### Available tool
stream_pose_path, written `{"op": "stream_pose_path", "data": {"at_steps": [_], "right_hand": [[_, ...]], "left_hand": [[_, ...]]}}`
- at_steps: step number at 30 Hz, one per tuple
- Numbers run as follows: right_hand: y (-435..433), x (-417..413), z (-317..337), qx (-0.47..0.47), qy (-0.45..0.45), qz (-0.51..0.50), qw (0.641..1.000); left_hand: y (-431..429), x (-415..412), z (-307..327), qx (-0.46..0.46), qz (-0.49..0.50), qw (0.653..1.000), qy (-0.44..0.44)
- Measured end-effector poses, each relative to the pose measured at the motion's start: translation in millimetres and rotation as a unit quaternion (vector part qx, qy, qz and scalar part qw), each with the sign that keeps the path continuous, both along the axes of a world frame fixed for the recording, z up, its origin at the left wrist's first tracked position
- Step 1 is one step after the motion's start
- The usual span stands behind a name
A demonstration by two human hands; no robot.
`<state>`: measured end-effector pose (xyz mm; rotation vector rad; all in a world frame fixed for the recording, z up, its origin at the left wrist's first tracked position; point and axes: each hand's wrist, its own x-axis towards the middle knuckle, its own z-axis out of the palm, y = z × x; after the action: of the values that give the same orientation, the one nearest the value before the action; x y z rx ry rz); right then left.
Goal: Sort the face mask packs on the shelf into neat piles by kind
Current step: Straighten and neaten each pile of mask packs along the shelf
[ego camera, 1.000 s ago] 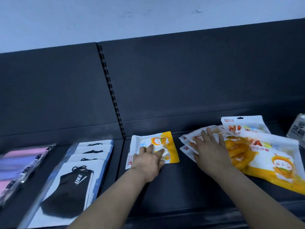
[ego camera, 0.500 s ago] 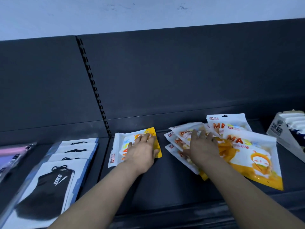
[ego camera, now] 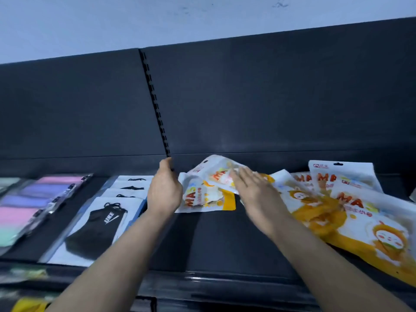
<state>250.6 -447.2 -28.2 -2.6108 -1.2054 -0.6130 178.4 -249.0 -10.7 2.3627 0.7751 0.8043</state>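
Two yellow ones being stacked, I'd say: right hand [ego camera: 254, 192], fingers [ego camera: 239, 177] straight, grip unclear, on tilted pack [ego camera: 216, 171] over flat pack [ego camera: 202, 200]; left hand [ego camera: 164, 191] open beside; nxt square edges.

On my feed I see only bare limbs. The slim left forearm [ego camera: 117, 255], uncovered right to the frame's lower left edge, ends in the left hand [ego camera: 165, 191] near the centre. The right forearm [ego camera: 326, 266], equally bare, comes in from the lower right and ends in the right hand [ego camera: 254, 194], whose fingers are smeared by blur.
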Motion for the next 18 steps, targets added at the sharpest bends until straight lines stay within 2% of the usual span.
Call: {"op": "stream_pose_path", "data": {"at_steps": [3, 6, 9, 12, 14, 18], "right_hand": [[32, -19, -17, -0.057, 0.014, 0.069, 0.996], [46, -29, -43, -0.14, 0.078, 0.146, 0.976], [47, -38, -48, -0.126, 0.181, 0.106, 0.97], [57, -45, -43, -0.099, 0.166, 0.03, 0.981], [61, -45, -46, -0.108, 0.192, -0.003, 0.975], [65, -43, -48, -0.133, 0.203, -0.024, 0.97]], "left_hand": [[22, -25, 1, -0.005, 0.012, 0.999, 0.033], [38, -40, -15, 0.024, -0.024, 0.994, 0.106], [43, -47, -41, 0.004, -0.151, 0.963, 0.225], [37, -52, -59, 0.044, -0.262, 0.906, 0.331], [31, -52, -60, 0.091, -0.264, 0.894, 0.351], [24, -47, -53, 0.127, -0.259, 0.888, 0.358]]}}
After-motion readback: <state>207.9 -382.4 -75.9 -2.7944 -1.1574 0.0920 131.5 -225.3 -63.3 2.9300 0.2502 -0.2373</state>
